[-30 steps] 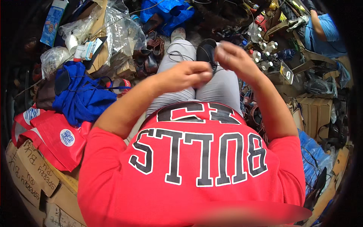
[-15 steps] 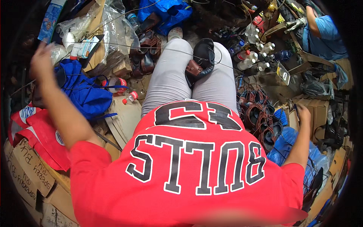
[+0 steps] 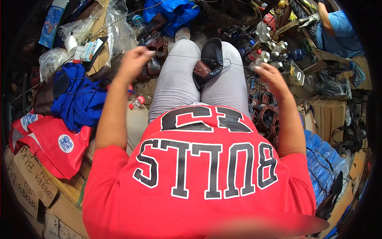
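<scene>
A person in a red shirt (image 3: 199,175) and grey trousers (image 3: 179,83) sits among heaped clutter, seen from above. On the floor to the person's right lie a blue plastic sheet (image 3: 322,159) and coils of dark cord (image 3: 266,115); to the left lie a red bag (image 3: 55,143), a crumpled blue cloth (image 3: 79,99) and brown cardboard boxes (image 3: 32,179). Another person in a blue shirt (image 3: 338,32) works at the upper right. A black shoe (image 3: 209,61) with a brown lining rests upright between the thighs, on the lap. The left hand (image 3: 135,59) is raised out to the left with its fingers curled together, and the right hand (image 3: 270,75) is raised out to the right with its fingers closed in a pinch. A thin thread (image 3: 187,57) runs taut from one hand to the other, crossing just above the shoe. More dark shoes (image 3: 153,44) lie just beyond the left hand, and small white bottles (image 3: 274,44) stand beyond the right one.
</scene>
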A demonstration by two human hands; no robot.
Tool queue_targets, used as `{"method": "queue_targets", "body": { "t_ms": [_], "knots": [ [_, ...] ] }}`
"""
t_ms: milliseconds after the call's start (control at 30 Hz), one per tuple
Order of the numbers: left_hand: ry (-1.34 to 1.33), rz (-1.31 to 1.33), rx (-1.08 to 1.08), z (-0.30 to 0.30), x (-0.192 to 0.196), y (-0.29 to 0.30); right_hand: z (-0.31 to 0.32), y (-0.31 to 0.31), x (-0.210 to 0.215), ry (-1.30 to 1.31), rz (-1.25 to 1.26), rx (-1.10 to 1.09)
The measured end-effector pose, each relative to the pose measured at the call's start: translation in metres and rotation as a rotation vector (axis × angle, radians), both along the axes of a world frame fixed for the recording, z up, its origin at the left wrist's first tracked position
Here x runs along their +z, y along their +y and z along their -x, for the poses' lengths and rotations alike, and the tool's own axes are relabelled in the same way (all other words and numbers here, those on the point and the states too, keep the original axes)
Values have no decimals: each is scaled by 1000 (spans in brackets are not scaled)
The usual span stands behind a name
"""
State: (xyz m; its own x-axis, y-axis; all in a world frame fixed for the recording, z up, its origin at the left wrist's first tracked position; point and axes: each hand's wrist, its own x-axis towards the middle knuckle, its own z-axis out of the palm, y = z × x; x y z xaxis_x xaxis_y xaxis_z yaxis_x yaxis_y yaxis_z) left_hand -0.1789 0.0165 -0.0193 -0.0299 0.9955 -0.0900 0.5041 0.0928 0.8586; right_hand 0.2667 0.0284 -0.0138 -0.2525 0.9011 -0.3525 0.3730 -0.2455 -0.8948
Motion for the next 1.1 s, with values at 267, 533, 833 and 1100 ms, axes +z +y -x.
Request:
{"method": "queue_targets", "body": {
  "t_ms": [267,533,833,1100],
  "knots": [
    [441,-272,270,27,-17,13,-61,9,-28,-164,108,-210],
    [155,-284,-511,-142,13,50,63,49,12,-273,-557,401],
    [67,126,-705,-149,4,78,70,51,-1,-104,-418,486],
    [-81,206,-855,-140,-3,79,71,20,-12,-106,-552,320]
  ]
}}
